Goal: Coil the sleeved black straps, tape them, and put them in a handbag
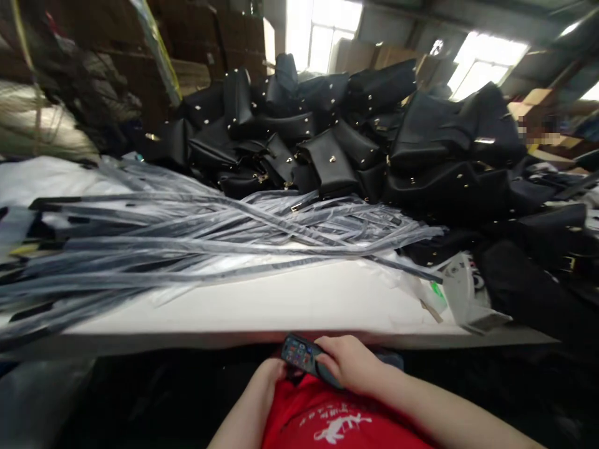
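Observation:
A dark phone point(299, 354) with a lit screen is held in front of a red shirt, just below the near edge of the white table point(281, 305). My right hand point(349, 362) is closed round the phone's right side, thumb over its face. At the phone's left end is my left hand point(274, 371); its fingers are mostly hidden behind the phone and the shirt, so its grip is unclear. Plastic-wrapped dark straps point(210, 246) lie in a loose heap across the table beyond both hands.
Black bags point(330, 159) with gold-coloured fittings are piled along the table's far side and right end. A white printed packet point(463, 290) lies near the right edge. Cardboard boxes point(243, 40) stand behind. Part of another person point(543, 128) shows at the far right.

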`<state>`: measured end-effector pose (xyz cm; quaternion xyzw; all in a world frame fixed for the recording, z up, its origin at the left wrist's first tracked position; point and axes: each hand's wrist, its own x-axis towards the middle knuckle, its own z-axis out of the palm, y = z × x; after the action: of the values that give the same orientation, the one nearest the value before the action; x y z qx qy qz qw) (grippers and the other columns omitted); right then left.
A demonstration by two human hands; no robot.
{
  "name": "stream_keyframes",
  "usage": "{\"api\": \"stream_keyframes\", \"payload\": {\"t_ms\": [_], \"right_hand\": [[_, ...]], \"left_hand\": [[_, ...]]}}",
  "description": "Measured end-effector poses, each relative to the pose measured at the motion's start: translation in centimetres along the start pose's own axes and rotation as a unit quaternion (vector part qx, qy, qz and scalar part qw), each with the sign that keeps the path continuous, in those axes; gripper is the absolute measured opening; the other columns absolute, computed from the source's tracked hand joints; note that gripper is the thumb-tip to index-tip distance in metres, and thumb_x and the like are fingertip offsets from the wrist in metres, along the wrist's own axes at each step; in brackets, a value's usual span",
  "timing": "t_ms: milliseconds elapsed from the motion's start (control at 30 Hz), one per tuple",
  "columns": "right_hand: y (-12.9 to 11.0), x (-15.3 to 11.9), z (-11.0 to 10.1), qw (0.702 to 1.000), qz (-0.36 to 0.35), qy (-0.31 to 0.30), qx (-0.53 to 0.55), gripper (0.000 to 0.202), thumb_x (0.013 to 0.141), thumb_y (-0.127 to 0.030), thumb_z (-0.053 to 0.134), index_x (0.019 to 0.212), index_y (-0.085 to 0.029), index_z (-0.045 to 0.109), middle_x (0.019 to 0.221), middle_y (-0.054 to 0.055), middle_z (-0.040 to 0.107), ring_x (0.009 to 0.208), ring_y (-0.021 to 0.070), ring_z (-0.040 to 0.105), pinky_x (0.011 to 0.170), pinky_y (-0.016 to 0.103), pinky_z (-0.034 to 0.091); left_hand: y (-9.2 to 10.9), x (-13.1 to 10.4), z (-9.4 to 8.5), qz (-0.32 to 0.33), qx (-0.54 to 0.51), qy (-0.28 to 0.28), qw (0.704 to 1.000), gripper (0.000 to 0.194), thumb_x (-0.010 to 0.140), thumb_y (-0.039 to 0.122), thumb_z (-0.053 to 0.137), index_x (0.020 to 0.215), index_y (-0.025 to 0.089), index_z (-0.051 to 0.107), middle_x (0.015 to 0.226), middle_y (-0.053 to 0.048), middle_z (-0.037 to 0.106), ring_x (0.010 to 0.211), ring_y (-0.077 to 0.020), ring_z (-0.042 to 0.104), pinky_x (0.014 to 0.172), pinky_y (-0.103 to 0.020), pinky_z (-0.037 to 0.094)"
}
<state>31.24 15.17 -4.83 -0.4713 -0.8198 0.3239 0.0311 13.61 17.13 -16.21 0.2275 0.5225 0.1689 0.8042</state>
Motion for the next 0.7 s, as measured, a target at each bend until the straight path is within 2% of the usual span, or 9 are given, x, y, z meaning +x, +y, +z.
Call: {"api": "stream_keyframes", "payload": {"t_ms": [67, 167, 233, 333, 433, 533, 600, 633, 700], "right_hand": [[0.5, -0.5, -3.1, 0.994, 0.013, 0.088, -0.065, 0.031, 0.098, -0.03, 0.041, 0.121, -0.022, 0.06, 0.103, 0.008, 0.072, 0.091, 0.0205, 0.067, 0.078, 0.026, 0.047], [3.3, 0.6, -6.6, 0.946, 0.133, 0.191, -0.228, 0.037, 0.099, -0.025, 0.038, 0.133, -0.016, 0.051, 0.104, 0.014, 0.07, 0.087, 0.0232, 0.067, 0.073, 0.029, 0.048], [5.7, 2.1, -7.4, 0.915, 0.183, 0.203, -0.297, 0.038, 0.099, -0.02, 0.036, 0.133, -0.011, 0.049, 0.101, 0.017, 0.069, 0.085, 0.0241, 0.067, 0.069, 0.029, 0.048], [8.0, 4.0, -6.7, 0.908, 0.187, 0.204, -0.314, 0.039, 0.098, -0.019, 0.036, 0.134, -0.009, 0.047, 0.105, 0.018, 0.068, 0.09, 0.0254, 0.065, 0.072, 0.032, 0.049], [8.0, 3.9, -5.4, 0.929, 0.128, 0.224, -0.266, 0.038, 0.095, -0.028, 0.047, 0.128, -0.011, 0.053, 0.12, 0.018, 0.063, 0.107, 0.0288, 0.058, 0.088, 0.039, 0.048], [6.3, 1.3, -4.4, 0.964, 0.005, 0.228, -0.139, 0.038, 0.087, -0.027, 0.054, 0.122, -0.012, 0.059, 0.134, 0.017, 0.054, 0.126, 0.03, 0.046, 0.108, 0.044, 0.035], [5.1, -1.2, -3.4, 0.985, -0.08, 0.154, -0.004, 0.048, 0.082, -0.022, 0.055, 0.129, -0.014, 0.055, 0.136, 0.014, 0.053, 0.126, 0.0277, 0.046, 0.109, 0.043, 0.034], [4.7, -2.5, -2.8, 0.987, -0.1, 0.107, 0.063, 0.055, 0.08, -0.022, 0.056, 0.134, -0.016, 0.051, 0.135, 0.013, 0.054, 0.123, 0.027, 0.05, 0.107, 0.042, 0.037], [4.3, -4.8, -1.4, 0.983, -0.071, 0.046, 0.162, 0.057, 0.082, -0.024, 0.056, 0.137, -0.018, 0.048, 0.129, 0.012, 0.06, 0.114, 0.0265, 0.057, 0.101, 0.04, 0.042]], "left_hand": [[-0.5, 0.3, -0.1, -0.049, 0.11, -0.007, 0.993, 0.027, 0.094, 0.04, 0.054, 0.089, 0.014, 0.061, 0.074, 0.001, 0.061, 0.055, -0.0085, 0.055, 0.052, -0.023, 0.049], [-1.1, 0.0, 0.0, -0.079, 0.213, -0.037, 0.973, 0.04, 0.091, 0.046, 0.055, 0.068, 0.013, 0.057, 0.048, 0.006, 0.048, 0.035, -0.007, 0.039, 0.038, -0.021, 0.034], [-1.1, -0.7, 0.3, -0.072, 0.236, -0.074, 0.966, 0.045, 0.085, 0.053, 0.06, 0.062, 0.014, 0.055, 0.039, 0.006, 0.044, 0.031, -0.0083, 0.035, 0.037, -0.023, 0.03], [-0.2, -2.4, 0.9, -0.054, 0.227, -0.141, 0.962, 0.048, 0.077, 0.061, 0.064, 0.065, 0.014, 0.059, 0.037, 0.006, 0.044, 0.031, -0.0085, 0.034, 0.039, -0.023, 0.031], [1.4, -4.7, 2.1, -0.039, 0.199, -0.21, 0.956, 0.048, 0.079, 0.061, 0.062, 0.071, 0.013, 0.063, 0.038, 0.006, 0.043, 0.033, -0.0078, 0.033, 0.041, -0.023, 0.033], [3.2, -7.1, 3.5, 0.004, 0.15, -0.297, 0.943, 0.046, 0.085, 0.056, 0.056, 0.075, 0.012, 0.064, 0.037, 0.007, 0.039, 0.031, -0.0068, 0.029, 0.04, -0.023, 0.035], [4.5, -8.5, 4.4, 0.041, 0.09, -0.345, 0.933, 0.046, 0.089, 0.052, 0.052, 0.076, 0.01, 0.064, 0.036, 0.008, 0.037, 0.028, -0.0063, 0.026, 0.039, -0.022, 0.036], [5.2, -9.0, 4.8, 0.058, 0.048, -0.357, 0.931, 0.045, 0.09, 0.05, 0.05, 0.077, 0.01, 0.065, 0.036, 0.008, 0.035, 0.028, -0.006, 0.025, 0.04, -0.022, 0.036], [7.2, -9.5, 5.9, 0.104, -0.057, -0.349, 0.93, 0.04, 0.093, 0.043, 0.048, 0.084, 0.008, 0.066, 0.039, 0.01, 0.032, 0.029, -0.0046, 0.023, 0.043, -0.021, 0.039]]}}
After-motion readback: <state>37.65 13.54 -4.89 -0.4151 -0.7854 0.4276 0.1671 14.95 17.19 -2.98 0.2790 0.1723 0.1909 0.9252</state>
